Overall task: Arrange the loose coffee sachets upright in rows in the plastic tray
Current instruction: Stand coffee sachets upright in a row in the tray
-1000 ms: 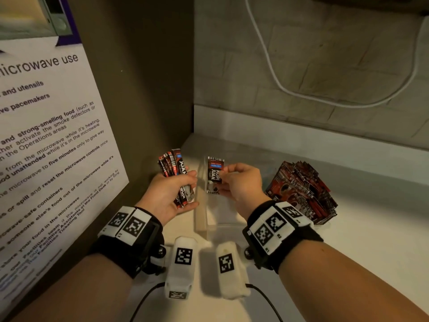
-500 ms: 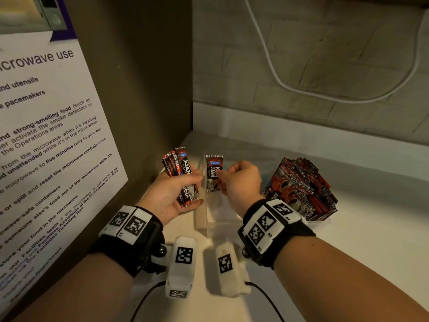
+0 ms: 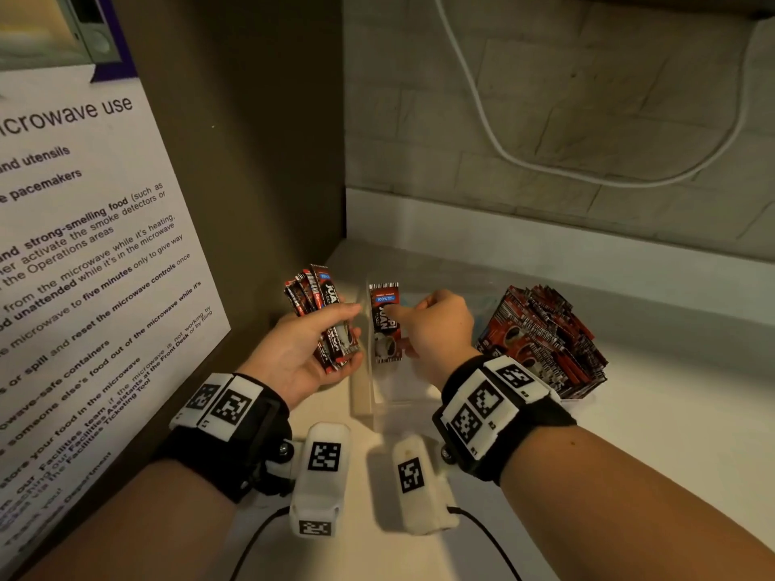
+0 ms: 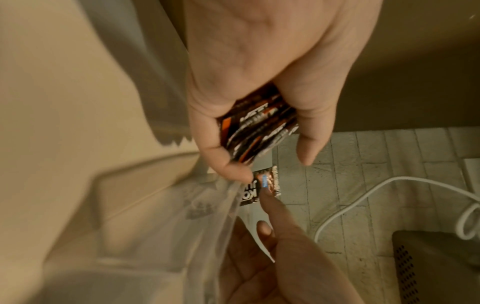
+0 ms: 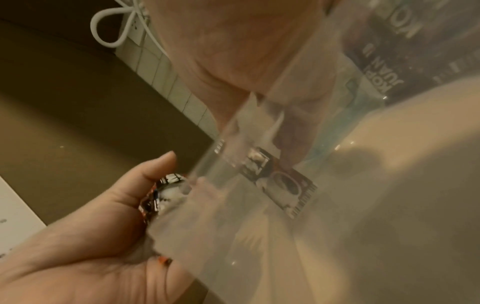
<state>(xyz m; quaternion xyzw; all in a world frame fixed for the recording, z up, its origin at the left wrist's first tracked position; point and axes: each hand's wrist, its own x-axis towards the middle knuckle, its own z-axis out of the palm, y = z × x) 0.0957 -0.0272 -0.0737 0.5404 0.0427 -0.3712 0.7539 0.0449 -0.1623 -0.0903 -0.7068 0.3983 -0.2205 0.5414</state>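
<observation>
My left hand (image 3: 293, 354) grips a bundle of several red-and-black coffee sachets (image 3: 329, 325), held upright just left of the clear plastic tray (image 3: 362, 396). My right hand (image 3: 436, 325) pinches a single sachet (image 3: 385, 325) and holds it upright inside the tray, against its left wall. In the left wrist view the bundle (image 4: 259, 131) sits between thumb and fingers, with the single sachet (image 4: 262, 187) beyond it. Through the tray wall, the right wrist view shows that sachet (image 5: 285, 183) with its lower end near the tray floor.
A loose heap of sachets (image 3: 541, 341) lies on the white counter right of the tray. A brown cabinet side with a microwave notice (image 3: 84, 245) stands close on the left. A tiled wall with a white cable (image 3: 503, 148) rises behind.
My right hand has lowered the single sachet a little deeper into the tray. The left hand keeps its bundle in about the same place.
</observation>
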